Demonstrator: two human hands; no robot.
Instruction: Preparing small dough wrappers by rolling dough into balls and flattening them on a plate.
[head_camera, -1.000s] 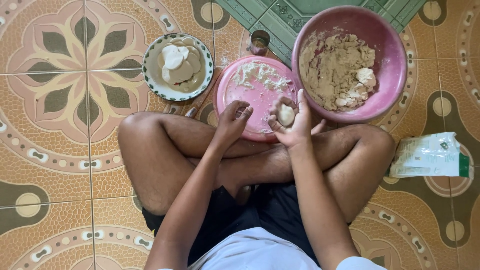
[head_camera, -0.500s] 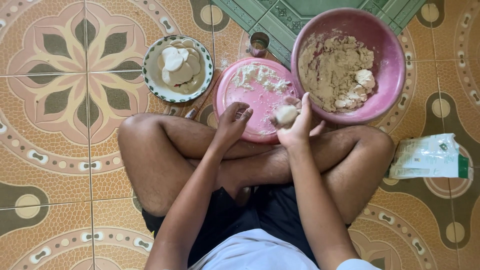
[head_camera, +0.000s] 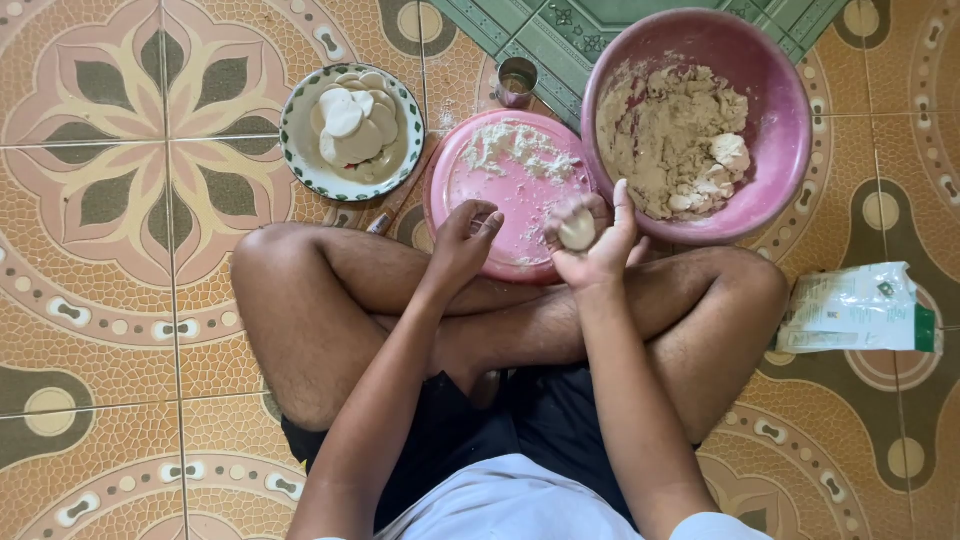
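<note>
The right hand is cupped, palm up, and a small dough ball lies in it with the fingers curled loosely around, not pressed tight. The left hand is just beside it, empty, its fingers half bent over the near edge of the pink plate, which is dusted with flour. Both hands are above the crossed legs of the person, who sits on the patterned tile floor. Behind the right hand stands the big pink bowl with the brownish dough mass. To the left a patterned dish holds flat white dough discs. It seems the shaping step is in hand: one portion is being rounded. The next move probably needs the left palm over the ball, with soft even pressure.
</note>
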